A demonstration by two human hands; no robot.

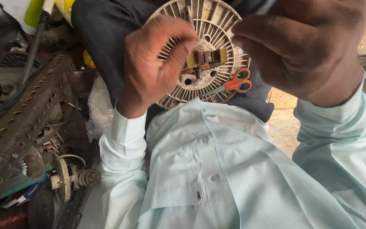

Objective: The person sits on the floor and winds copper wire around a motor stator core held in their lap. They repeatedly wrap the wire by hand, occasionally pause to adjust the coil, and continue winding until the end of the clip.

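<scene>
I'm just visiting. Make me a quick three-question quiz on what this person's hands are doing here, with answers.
1. True or false: the scissors lie on the round slotted disc.
2. Which hand pinches the small yellow and brown part: A left, B right, C neither?
3. What colour are the scissors' handles?

Key:
1. True.
2. A: the left hand grips it by its fingertips, while the right hand is close beside it; contact there cannot be told.
3. Orange.
</scene>
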